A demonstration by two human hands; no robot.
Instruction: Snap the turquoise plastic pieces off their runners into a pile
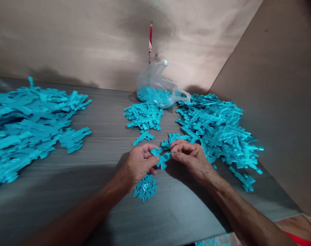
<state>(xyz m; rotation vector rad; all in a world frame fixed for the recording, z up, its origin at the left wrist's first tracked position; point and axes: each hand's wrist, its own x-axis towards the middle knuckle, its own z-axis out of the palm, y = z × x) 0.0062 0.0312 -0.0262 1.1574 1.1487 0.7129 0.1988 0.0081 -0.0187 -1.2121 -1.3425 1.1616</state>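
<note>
Between my hands is a turquoise plastic piece, flat with rounded and pointed parts. My left hand pinches its left side between thumb and fingers. The thumb and fingertips of my right hand close on its right end, where the tips hide part of it. Just below my left hand lies a small pile of spiky turquoise pieces. Beyond my hands a single turquoise piece lies alone, and a few more pieces rest behind my right fingers.
Large heaps of turquoise pieces lie at the left and right. A smaller pile sits before a clear plastic bag of turquoise pieces. A red stick stands against the wooden back wall. A side panel bounds the right.
</note>
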